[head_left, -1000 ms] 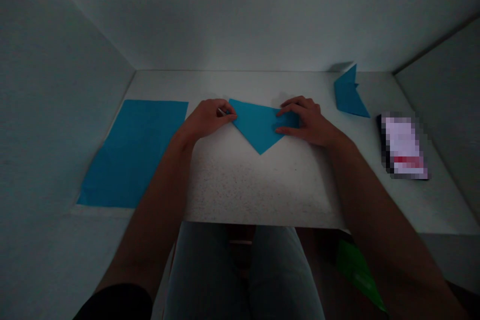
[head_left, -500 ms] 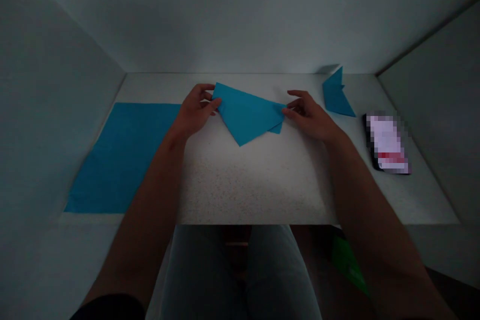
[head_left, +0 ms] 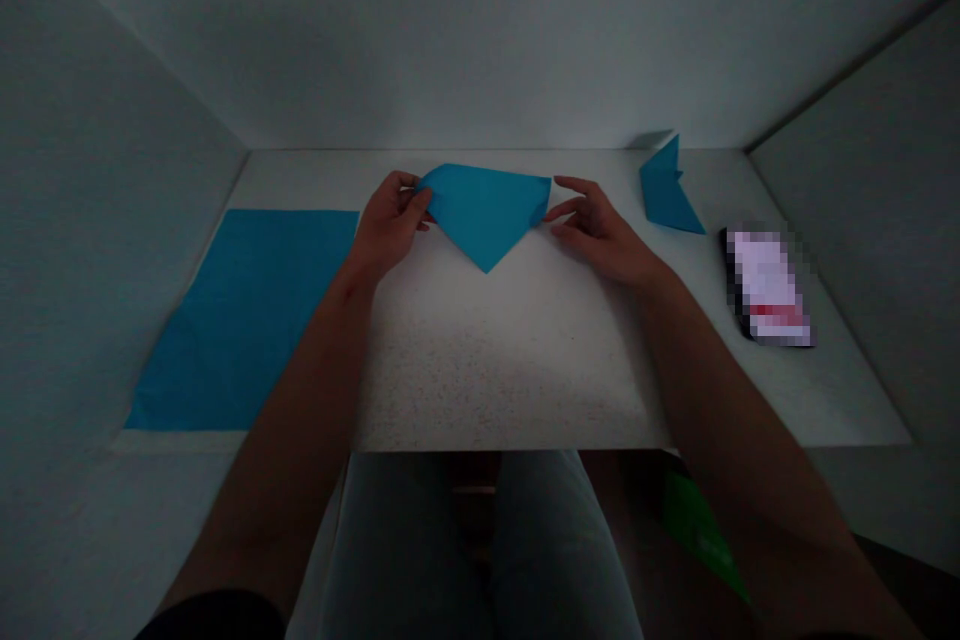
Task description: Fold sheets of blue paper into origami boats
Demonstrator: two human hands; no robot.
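Note:
A folded piece of blue paper (head_left: 487, 210) is over the far middle of the white table, its point facing me. My left hand (head_left: 390, 225) pinches its left corner between thumb and fingers. At the paper's right end is my right hand (head_left: 604, 232), with thumb and fingers apart. One of its fingertips lies by the right edge; whether it touches the paper I cannot tell. A small flap shows darker at that right edge.
A large flat sheet of blue paper (head_left: 247, 320) lies on the left, partly behind my left forearm. At the right back stands a folded blue paper piece (head_left: 664, 190). A phone (head_left: 769, 285) with a blurred screen lies nearer on the white table (head_left: 510, 370). Walls enclose the back and sides.
The folded paper has turned, its right end rising and its top edge now nearly level. My right thumb has come off the right corner, and that hand has shifted slightly left.

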